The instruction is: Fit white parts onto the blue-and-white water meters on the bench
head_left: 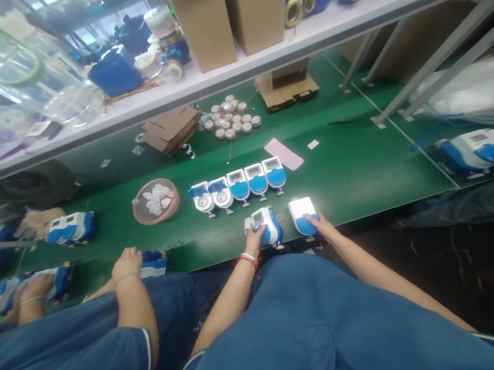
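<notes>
At the front edge of the green table, my left hand (255,239) is closed around the near left side of a blue-and-white meter (266,222). A small white part (248,224) shows beside that meter. To the right, my right hand (322,225) grips the lower right corner of another meter (302,214), whose white top faces up. Behind them stands a slanted row of several blue-and-white meters (239,186); the two leftmost have their blue lids raised.
A pink basket (137,208) of clear parts sits left of the row. Behind lie round parts (236,118), flat cardboard (171,128) and a pink sheet (283,154). A shelf (265,50) crosses above. Another person's hands (127,265) rest at left.
</notes>
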Available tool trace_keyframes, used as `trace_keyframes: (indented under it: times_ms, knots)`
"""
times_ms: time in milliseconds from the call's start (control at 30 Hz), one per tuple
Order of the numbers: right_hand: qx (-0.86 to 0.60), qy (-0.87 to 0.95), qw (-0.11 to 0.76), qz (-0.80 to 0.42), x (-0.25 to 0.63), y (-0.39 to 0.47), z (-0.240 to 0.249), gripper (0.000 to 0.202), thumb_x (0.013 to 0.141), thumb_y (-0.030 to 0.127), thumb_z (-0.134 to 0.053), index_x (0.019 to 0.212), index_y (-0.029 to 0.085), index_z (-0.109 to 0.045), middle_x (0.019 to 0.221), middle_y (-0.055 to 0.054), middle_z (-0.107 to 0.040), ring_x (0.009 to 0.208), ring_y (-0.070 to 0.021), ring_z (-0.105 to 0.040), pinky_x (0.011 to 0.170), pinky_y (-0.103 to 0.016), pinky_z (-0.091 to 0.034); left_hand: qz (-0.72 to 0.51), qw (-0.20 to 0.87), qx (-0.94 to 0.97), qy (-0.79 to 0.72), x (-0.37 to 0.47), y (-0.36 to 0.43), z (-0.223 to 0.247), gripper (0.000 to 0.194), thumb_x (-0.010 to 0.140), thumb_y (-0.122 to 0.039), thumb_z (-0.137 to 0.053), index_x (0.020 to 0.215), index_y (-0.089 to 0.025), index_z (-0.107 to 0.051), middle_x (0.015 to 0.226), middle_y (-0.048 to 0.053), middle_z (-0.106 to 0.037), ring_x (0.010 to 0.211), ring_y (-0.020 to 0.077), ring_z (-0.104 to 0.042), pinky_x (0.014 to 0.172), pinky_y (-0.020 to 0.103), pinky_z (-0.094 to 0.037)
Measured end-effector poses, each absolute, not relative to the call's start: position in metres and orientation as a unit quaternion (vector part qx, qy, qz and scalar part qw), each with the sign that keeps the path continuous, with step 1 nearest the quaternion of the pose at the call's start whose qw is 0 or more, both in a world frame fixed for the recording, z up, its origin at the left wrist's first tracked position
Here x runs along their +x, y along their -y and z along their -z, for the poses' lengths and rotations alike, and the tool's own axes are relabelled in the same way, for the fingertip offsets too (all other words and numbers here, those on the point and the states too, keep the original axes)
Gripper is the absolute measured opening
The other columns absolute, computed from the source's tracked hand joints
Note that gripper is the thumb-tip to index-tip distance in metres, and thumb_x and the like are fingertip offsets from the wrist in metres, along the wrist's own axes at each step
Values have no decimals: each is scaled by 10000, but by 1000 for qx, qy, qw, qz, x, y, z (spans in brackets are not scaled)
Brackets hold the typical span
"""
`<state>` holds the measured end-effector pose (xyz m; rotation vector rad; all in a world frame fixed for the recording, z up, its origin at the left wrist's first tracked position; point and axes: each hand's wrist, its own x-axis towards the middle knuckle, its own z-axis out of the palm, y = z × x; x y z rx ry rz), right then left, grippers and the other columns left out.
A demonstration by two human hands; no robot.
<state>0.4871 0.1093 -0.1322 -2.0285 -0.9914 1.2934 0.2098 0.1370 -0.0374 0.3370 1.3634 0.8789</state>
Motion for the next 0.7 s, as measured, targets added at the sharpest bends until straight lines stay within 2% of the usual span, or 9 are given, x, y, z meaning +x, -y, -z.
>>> trace_keyframes:
  times_ms: [133, 233, 467, 700]
  knots:
    - [-706, 399, 306, -499, 489, -111, 127, 680, 735, 547, -511, 1335, 296, -314, 1289, -56, -491, 1122, -242, -517, 974, -401, -411, -395, 663, 187, -608, 239, -138, 26, 386, 566, -72, -717, 921, -147, -585, 847, 77, -666, 977, 200, -586, 915, 302, -402]
    - [-690, 398, 327, -508, 492, -112, 124, 672, 727, 528, -533, 1327, 303, -328, 1273, -38, -509, 1120, -232, -520, 974, -400, -415, -386, 673, 205, -596, 258, -134, 22, 361, 580, -53, -697, 918, -132, -598, 835, 99, -671, 979, 218, -590, 904, 304, -415]
    - [-650, 370, 327, -578, 495, -114, 122, 655, 727, 500, -544, 1320, 308, -343, 1229, -33, -550, 1056, -230, -567, 898, -397, -478, -370, 682, 238, -584, 260, -135, 31, 535, 578, -90, -715, 1083, -151, -548, 992, 102, -659, 1037, 210, -567, 927, 309, -406]
    - [-658, 401, 318, -552, 487, -114, 113, 651, 726, 495, -535, 1310, 264, -365, 1234, -50, -546, 1054, -211, -565, 909, -384, -457, -361, 671, 303, -572, 247, -135, 47, 612, 585, -182, -729, 1159, -144, -520, 1137, 120, -601, 1152, 243, -477, 996, 342, -330]
